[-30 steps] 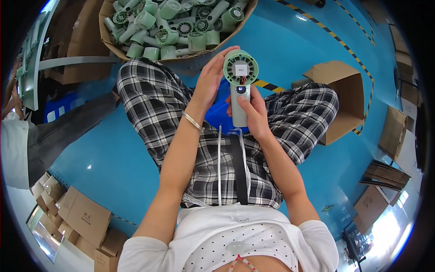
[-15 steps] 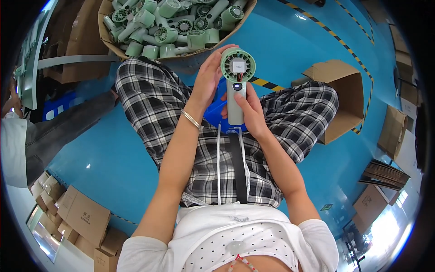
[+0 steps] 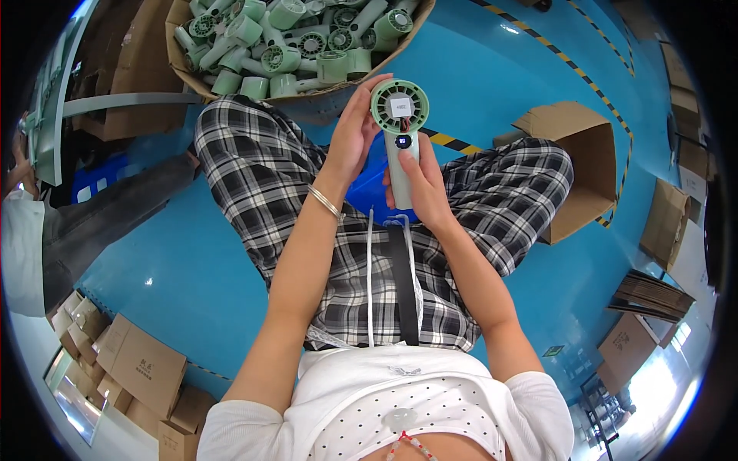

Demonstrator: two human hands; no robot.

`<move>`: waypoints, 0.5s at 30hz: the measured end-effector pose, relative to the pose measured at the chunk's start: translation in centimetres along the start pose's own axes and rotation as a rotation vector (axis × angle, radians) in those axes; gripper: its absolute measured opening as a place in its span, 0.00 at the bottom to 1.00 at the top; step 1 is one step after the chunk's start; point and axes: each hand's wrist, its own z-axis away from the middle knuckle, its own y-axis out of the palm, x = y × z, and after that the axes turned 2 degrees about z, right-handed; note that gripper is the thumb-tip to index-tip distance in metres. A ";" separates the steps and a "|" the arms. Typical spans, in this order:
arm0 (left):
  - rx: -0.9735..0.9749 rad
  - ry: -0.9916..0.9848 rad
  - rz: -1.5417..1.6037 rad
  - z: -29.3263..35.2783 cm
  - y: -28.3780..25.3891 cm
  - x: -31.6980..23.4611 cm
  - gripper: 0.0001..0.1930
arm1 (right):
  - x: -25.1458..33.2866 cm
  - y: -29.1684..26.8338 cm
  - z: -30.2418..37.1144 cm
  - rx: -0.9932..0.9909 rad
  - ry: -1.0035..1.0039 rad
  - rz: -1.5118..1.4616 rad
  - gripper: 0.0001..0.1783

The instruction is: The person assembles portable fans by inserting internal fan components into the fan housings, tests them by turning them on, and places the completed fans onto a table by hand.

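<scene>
A pale green and grey handheld fan (image 3: 400, 107) stands with its round head away from me and its handle toward me. My right hand (image 3: 427, 190) is closed around the handle, the thumb pressed just below a small lit round display. A white square label covers the hub, and a bit of red wire shows beneath it. My left hand (image 3: 352, 137) lies along the left side of the fan head, its fingers stretched out and touching the rim. Part of the left fingertips is hidden behind the head.
A large carton (image 3: 307, 98) full of similar green fans stands beyond my left knee. An open cardboard box (image 3: 588, 173) lies by my right knee. Something blue (image 3: 369, 192) sits between my legs. Another person's leg (image 3: 108, 215) reaches in at the left, near stacked cartons (image 3: 142, 365).
The fan head has shifted slightly left and toward the far side, tilting the handle a little. Both hands keep nearly the same hold.
</scene>
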 end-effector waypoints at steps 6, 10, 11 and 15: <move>0.016 -0.022 0.013 0.1 -0.2 0.2 0.22 | 0.2 0.2 0.1 -0.040 -0.009 0.048 0.15; 0.025 -0.018 0.020 0.1 -0.1 0.1 0.22 | 0.3 0.1 0.1 -0.045 -0.012 0.036 0.16; 0.027 -0.015 0.023 0.1 -0.2 0.1 0.23 | 0.3 0.1 0.0 -0.038 -0.020 0.027 0.16; 0.028 -0.011 0.020 0.1 -0.1 0.0 0.23 | 0.2 0.1 0.0 -0.030 -0.031 0.009 0.16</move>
